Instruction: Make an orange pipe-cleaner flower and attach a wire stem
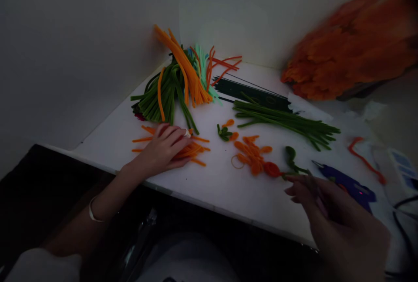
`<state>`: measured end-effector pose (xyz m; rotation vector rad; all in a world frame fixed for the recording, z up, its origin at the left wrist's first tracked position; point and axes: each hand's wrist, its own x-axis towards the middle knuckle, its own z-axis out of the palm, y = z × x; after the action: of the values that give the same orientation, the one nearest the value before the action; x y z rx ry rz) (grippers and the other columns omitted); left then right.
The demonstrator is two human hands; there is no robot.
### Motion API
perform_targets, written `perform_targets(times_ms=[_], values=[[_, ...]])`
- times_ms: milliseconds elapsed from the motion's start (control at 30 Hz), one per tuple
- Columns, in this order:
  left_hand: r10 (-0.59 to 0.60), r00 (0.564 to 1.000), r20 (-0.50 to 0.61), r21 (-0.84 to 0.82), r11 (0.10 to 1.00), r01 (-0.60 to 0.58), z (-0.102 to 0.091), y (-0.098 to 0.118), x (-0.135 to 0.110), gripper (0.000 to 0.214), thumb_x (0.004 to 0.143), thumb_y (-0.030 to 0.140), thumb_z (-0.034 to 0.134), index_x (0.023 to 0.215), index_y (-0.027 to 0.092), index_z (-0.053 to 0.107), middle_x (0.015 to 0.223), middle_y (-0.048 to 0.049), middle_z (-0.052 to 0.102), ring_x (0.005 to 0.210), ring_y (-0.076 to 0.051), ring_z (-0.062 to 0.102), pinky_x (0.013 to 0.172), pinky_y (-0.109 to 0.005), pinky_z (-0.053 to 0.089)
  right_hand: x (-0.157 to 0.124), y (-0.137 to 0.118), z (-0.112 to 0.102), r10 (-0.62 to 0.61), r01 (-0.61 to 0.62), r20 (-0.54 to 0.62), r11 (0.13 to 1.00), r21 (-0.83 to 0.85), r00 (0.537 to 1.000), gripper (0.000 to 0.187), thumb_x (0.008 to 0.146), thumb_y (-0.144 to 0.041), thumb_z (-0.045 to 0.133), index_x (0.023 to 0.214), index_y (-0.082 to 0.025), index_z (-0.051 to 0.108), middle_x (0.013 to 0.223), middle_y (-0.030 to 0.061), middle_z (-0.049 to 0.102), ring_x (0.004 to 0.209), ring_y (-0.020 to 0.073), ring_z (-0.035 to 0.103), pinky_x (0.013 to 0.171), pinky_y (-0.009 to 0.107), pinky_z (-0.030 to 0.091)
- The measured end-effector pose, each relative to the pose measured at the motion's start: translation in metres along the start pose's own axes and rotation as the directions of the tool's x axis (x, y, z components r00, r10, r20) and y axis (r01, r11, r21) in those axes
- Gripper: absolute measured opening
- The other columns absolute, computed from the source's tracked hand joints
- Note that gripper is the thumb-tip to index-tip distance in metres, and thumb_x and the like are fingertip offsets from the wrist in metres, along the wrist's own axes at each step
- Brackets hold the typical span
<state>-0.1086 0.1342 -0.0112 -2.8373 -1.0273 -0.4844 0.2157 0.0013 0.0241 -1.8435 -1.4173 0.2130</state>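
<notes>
On the left side of the table, my left hand (168, 144) curls over a pile of short orange pipe cleaners (192, 149), thumb and fingers around part of it. A white band shows at its fingertips. My right hand (339, 216) is closed around a small tool (320, 205) with a pinkish handle and a thin metal end; its exact kind is too dark to tell. Just beyond these fingers lie a red-orange bud-like piece (271, 169) and a curled green pipe cleaner piece (290, 157). Looped orange pipe cleaner shapes (253, 155) lie between the hands.
Long green pipe cleaners (284, 118) lie behind the loops, near dark thin stems (248, 90). Orange pipe cleaners (186, 66) rest on a green bundle (163, 92) at the back left. A blue glue gun (349, 184) lies beside my right hand; an orange bouquet (352, 51) stands beyond.
</notes>
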Motion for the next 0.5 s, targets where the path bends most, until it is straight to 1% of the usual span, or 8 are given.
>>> perform_targets(times_ms=[100, 200, 300, 367, 400, 500], values=[[-0.003, 1.0, 0.013, -0.005, 1.0, 0.003, 0.0, 0.0, 0.0, 0.032, 0.095, 0.041, 0.045, 0.113, 0.017, 0.057, 0.113, -0.0132, 0.058, 0.109, -0.027, 0.048, 0.097, -0.045, 0.034, 0.01, -0.013, 0.006, -0.072, 0.073, 0.016, 0.997, -0.022, 0.997, 0.021, 0.083, -0.044, 0.066, 0.096, -0.027, 0.068, 0.083, 0.0003, 0.069, 0.07, 0.0172, 0.064, 0.065, 0.029, 0.05], [-0.028, 0.999, 0.028, -0.014, 0.999, 0.029, 0.0, 0.001, 0.0, 0.034, 0.095, 0.042, 0.046, 0.113, 0.016, 0.059, 0.114, -0.0138, 0.058, 0.106, -0.027, 0.048, 0.093, -0.044, 0.035, 0.021, -0.024, 0.014, -0.226, 0.228, 0.07, 0.974, -0.017, 0.972, 0.015, 0.084, -0.036, 0.065, 0.096, -0.028, 0.067, 0.084, -0.0008, 0.069, 0.071, 0.0158, 0.064, 0.065, 0.027, 0.05], [-0.028, 0.999, 0.031, -0.025, 0.999, 0.028, 0.0, 0.001, 0.0, 0.034, 0.096, 0.041, 0.045, 0.113, 0.016, 0.06, 0.113, -0.0135, 0.057, 0.103, -0.027, 0.049, 0.089, -0.042, 0.036, 0.035, -0.037, 0.019, -0.386, 0.389, 0.116, 0.921, -0.005, 0.915, 0.011, 0.085, -0.03, 0.063, 0.095, -0.025, 0.065, 0.084, -0.0002, 0.068, 0.067, 0.0142, 0.062, 0.062, 0.025, 0.048], [-0.02, 0.999, 0.041, -0.02, 1.0, 0.021, -0.001, 0.0, 0.0, 0.035, 0.097, 0.041, 0.043, 0.116, 0.018, 0.061, 0.113, -0.013, 0.057, 0.102, -0.027, 0.05, 0.087, -0.042, 0.036, 0.047, -0.047, 0.024, -0.46, 0.468, 0.192, 0.884, 0.0, 0.867, 0.011, 0.087, -0.03, 0.061, 0.094, -0.023, 0.065, 0.082, 0.001, 0.068, 0.064, 0.0136, 0.06, 0.059, 0.025, 0.046], [-0.022, 0.999, 0.047, -0.015, 1.0, 0.022, -0.001, 0.0, 0.0, 0.035, 0.097, 0.041, 0.042, 0.119, 0.02, 0.06, 0.113, -0.0128, 0.056, 0.102, -0.027, 0.05, 0.087, -0.042, 0.036, 0.052, -0.052, 0.027, -0.48, 0.494, 0.243, 0.87, 0.005, 0.843, 0.012, 0.088, -0.03, 0.059, 0.093, -0.022, 0.066, 0.08, 0.0014, 0.067, 0.063, 0.0133, 0.059, 0.057, 0.025, 0.045], [-0.035, 0.997, 0.062, -0.011, 0.999, 0.036, -0.001, 0.0, 0.0, 0.037, 0.097, 0.042, 0.042, 0.123, 0.023, 0.06, 0.114, -0.0125, 0.056, 0.102, -0.027, 0.05, 0.087, -0.043, 0.035, 0.07, -0.062, 0.04, -0.485, 0.506, 0.36, 0.861, 0.04, 0.797, 0.016, 0.091, -0.032, 0.054, 0.091, -0.021, 0.066, 0.076, 0.0009, 0.065, 0.06, 0.0122, 0.057, 0.056, 0.024, 0.042]])
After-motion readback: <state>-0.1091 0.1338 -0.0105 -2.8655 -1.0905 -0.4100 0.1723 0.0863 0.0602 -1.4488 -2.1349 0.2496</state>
